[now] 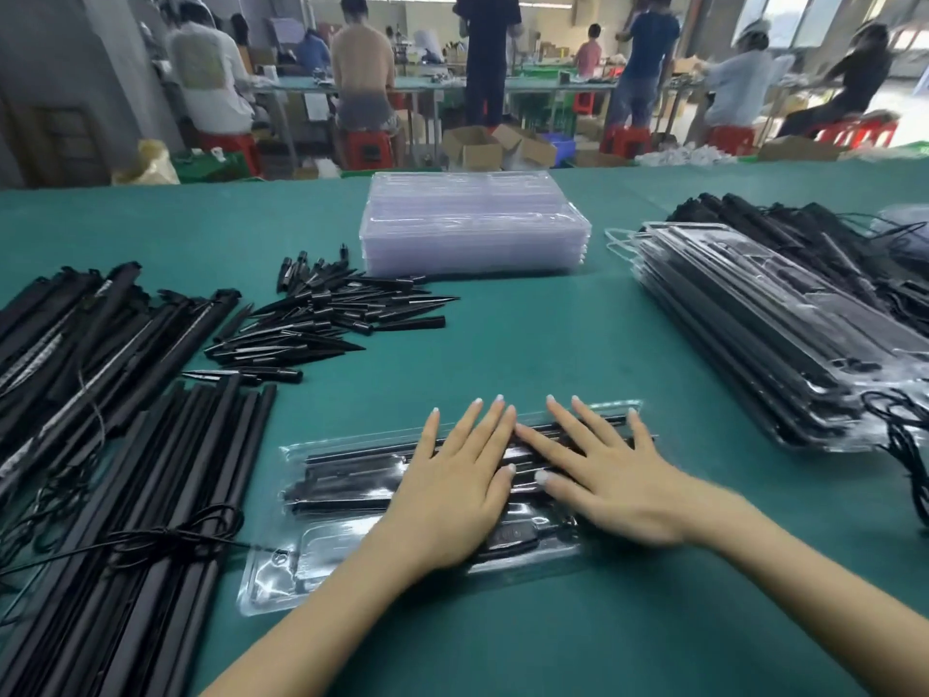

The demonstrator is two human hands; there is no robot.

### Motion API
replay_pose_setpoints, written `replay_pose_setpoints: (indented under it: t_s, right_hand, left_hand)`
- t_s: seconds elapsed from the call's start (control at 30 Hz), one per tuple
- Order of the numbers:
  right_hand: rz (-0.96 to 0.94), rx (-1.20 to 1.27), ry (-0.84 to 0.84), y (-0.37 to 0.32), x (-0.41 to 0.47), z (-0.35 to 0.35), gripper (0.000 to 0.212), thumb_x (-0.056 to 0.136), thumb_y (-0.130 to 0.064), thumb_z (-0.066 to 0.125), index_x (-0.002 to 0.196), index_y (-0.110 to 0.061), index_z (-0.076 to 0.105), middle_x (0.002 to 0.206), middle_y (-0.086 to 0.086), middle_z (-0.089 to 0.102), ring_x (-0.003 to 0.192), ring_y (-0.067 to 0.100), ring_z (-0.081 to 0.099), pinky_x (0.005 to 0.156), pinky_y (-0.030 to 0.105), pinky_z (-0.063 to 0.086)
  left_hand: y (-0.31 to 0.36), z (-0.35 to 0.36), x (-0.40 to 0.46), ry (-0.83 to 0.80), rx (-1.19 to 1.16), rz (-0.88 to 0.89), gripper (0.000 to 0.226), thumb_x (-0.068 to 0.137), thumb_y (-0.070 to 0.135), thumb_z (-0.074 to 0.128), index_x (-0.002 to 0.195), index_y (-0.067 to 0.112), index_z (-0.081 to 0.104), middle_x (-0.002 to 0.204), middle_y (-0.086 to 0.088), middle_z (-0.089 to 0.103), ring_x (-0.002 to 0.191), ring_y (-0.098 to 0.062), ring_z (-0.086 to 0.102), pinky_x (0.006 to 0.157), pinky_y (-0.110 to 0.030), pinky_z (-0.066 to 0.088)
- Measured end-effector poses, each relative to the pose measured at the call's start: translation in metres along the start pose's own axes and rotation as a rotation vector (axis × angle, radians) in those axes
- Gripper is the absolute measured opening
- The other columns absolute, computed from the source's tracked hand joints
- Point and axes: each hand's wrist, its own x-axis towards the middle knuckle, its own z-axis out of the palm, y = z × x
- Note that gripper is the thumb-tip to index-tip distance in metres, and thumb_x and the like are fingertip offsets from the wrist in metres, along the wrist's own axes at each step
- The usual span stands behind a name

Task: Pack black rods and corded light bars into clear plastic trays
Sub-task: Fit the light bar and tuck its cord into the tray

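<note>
A clear plastic tray (pixel 281 581) lies across the green table in front of me, holding black rods (pixel 347 465) and a corded light bar. My left hand (pixel 455 475) lies flat on the tray's middle, fingers straight and spread, pressing down. My right hand (pixel 611 475) presses flat beside it on the tray's right half, with its index finger meeting the left hand's fingers. The tray's contents under both palms are hidden.
Loose black rods (pixel 176 495) and corded light bars (pixel 75 334) lie at the left. A heap of black spikes (pixel 332 314) sits behind them. Empty clear trays (pixel 472 228) are stacked at centre back. Filled trays (pixel 784 339) pile at the right. People work at benches beyond.
</note>
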Motion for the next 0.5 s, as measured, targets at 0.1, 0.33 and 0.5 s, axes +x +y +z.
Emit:
replay_pose_setpoints:
  t_s: [0.1,0.33,0.5]
  right_hand:
    - [-0.049,0.564,0.030,0.017,0.009,-0.023,0.040,0.099,-0.055,0.014,0.139,-0.054,0.009,0.154,-0.022,0.006,0.146,0.006,-0.003,0.119,0.047,-0.004]
    - [0.194,-0.011,0.170,0.033,0.007,0.002,0.050,0.095,-0.058,0.008,0.143,-0.055,-0.009,0.161,0.000,-0.003,0.145,0.009,-0.014,0.114,0.055,-0.013]
    - [0.237,-0.143,0.166,0.033,0.011,0.009,0.058,0.084,-0.061,-0.010,0.140,-0.055,-0.020,0.160,0.000,-0.013,0.146,0.015,-0.015,0.109,0.065,-0.012]
  left_hand:
    - [0.000,-0.002,0.001,-0.034,0.011,-0.007,0.054,0.102,0.038,0.009,0.149,0.030,-0.016,0.155,0.014,-0.022,0.142,-0.006,-0.023,0.117,-0.043,-0.013]
    - [0.006,-0.006,-0.002,-0.039,0.019,-0.018,0.053,0.102,0.038,0.007,0.148,0.033,-0.018,0.155,0.014,-0.024,0.142,-0.006,-0.024,0.117,-0.044,-0.013]
    - [0.007,-0.009,0.004,-0.083,0.008,-0.027,0.053,0.102,0.036,0.007,0.150,0.029,-0.015,0.157,0.010,-0.021,0.144,-0.010,-0.021,0.117,-0.048,-0.010]
